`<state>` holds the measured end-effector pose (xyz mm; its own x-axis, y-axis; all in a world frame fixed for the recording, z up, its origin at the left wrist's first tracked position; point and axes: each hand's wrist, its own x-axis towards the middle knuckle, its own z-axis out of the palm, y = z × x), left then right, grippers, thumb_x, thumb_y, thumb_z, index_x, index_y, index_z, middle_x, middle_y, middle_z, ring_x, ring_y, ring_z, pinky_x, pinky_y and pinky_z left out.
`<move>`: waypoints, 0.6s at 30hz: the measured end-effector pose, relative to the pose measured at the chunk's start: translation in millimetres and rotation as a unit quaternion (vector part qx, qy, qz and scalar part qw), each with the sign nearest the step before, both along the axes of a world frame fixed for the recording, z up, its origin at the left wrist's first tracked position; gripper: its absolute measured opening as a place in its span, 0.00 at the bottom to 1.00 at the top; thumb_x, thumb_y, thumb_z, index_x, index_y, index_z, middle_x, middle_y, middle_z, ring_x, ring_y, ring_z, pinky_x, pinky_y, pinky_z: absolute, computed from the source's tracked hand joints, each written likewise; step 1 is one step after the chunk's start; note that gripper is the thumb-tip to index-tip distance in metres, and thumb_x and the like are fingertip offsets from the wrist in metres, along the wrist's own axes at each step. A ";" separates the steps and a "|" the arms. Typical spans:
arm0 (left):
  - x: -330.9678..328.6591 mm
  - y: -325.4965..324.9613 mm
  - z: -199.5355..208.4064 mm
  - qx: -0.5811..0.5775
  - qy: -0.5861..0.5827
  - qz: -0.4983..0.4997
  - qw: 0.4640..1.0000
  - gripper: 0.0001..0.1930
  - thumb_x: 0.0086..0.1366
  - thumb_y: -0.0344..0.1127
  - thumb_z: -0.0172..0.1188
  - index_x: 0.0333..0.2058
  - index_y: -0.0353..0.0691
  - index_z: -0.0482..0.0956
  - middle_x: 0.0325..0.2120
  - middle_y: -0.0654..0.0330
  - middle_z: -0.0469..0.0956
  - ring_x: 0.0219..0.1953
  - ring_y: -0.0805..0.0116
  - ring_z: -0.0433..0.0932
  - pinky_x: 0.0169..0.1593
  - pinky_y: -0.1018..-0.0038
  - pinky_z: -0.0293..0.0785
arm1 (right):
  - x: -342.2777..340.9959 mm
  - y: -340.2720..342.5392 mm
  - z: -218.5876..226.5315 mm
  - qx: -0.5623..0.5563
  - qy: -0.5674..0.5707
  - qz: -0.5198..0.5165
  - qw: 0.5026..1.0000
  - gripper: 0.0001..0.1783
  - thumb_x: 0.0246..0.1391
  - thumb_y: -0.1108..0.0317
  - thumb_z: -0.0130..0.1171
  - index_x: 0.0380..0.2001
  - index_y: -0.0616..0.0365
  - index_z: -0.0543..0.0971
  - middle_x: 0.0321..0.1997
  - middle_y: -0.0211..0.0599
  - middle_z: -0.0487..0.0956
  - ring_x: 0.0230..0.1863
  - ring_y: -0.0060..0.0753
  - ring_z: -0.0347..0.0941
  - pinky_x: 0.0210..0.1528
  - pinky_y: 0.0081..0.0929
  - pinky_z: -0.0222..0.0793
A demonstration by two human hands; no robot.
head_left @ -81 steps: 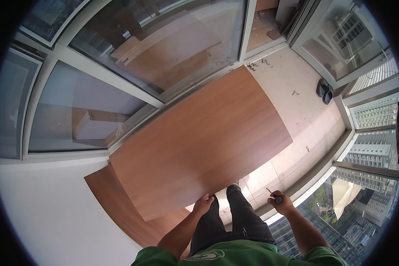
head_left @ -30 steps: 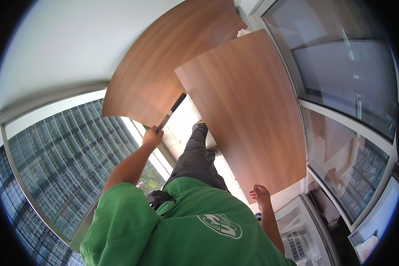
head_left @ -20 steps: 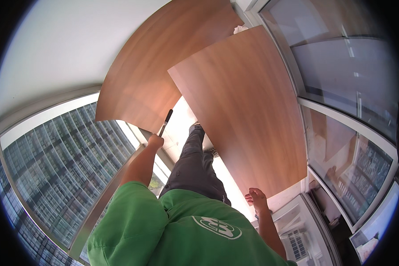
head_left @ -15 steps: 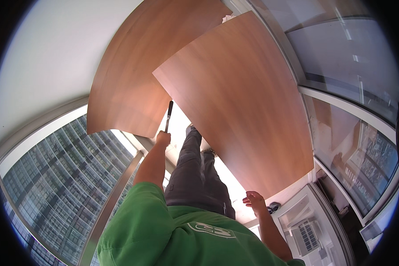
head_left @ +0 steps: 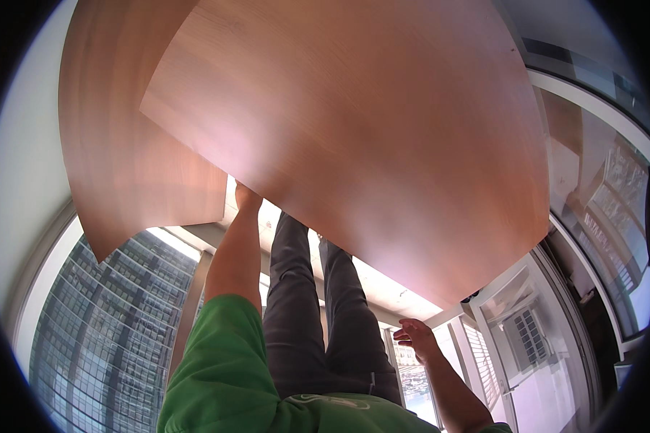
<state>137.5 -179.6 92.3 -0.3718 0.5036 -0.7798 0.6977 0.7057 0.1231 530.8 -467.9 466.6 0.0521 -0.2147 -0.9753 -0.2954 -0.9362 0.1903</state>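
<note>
A large wood-look panel [head_left: 354, 137] fills the upper middle, tilted close in front of me. Behind its left edge stands a second brown wood-look panel [head_left: 115, 137]. My left arm reaches forward between my legs and the panels. The front panel's lower edge covers most of my left hand [head_left: 245, 193], so its fingers and anything in them are hidden. Near my right thigh, my right hand [head_left: 417, 339] hangs free below the front panel. Its fingers are loosely bent and apart, with nothing in them.
A tall window [head_left: 115, 310] shows a building at left. Glass sliding panes [head_left: 599, 187] line the right side. A white-framed glass door or window [head_left: 534, 346] stands at lower right. Pale floor [head_left: 390, 285] shows beneath the front panel.
The front panel looms larger and nearer in view. My left hand has gone behind its edge, and the black-handled metal tool it held is out of sight. My right hand stays empty.
</note>
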 end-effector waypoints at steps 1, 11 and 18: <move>-3.8 2.3 -4.3 0.002 -0.001 -0.004 1.000 0.24 0.71 0.47 0.54 0.56 0.35 0.66 0.49 0.43 0.81 0.54 0.46 0.80 0.54 0.56 0.75 | -2.7 -1.6 -3.2 -0.001 0.004 -0.002 1.000 0.21 0.68 0.53 0.57 0.54 0.57 0.77 0.39 0.38 0.85 0.42 0.30 0.81 0.48 0.32 0.76; -22.9 29.1 -47.0 0.003 -0.011 -0.040 0.999 0.22 0.71 0.47 0.54 0.55 0.39 0.71 0.51 0.46 0.81 0.55 0.47 0.79 0.56 0.56 0.75 | -2.1 -4.8 -18.4 -0.019 0.011 -0.001 1.000 0.21 0.68 0.52 0.57 0.54 0.56 0.78 0.38 0.37 0.85 0.42 0.30 0.81 0.49 0.32 0.76; -73.9 29.0 -35.3 -0.020 0.029 -0.063 0.997 0.21 0.70 0.48 0.54 0.55 0.42 0.74 0.53 0.47 0.80 0.56 0.48 0.78 0.57 0.56 0.75 | -1.4 6.4 -24.4 -0.009 0.011 0.000 1.000 0.20 0.68 0.54 0.57 0.53 0.57 0.77 0.38 0.38 0.85 0.42 0.32 0.82 0.48 0.32 0.76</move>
<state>63.6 -150.5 56.9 -0.3527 0.5187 -0.7788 0.7866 0.6151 0.0535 529.3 -461.5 442.2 0.0316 -0.2320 -0.9722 -0.2909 -0.9327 0.2131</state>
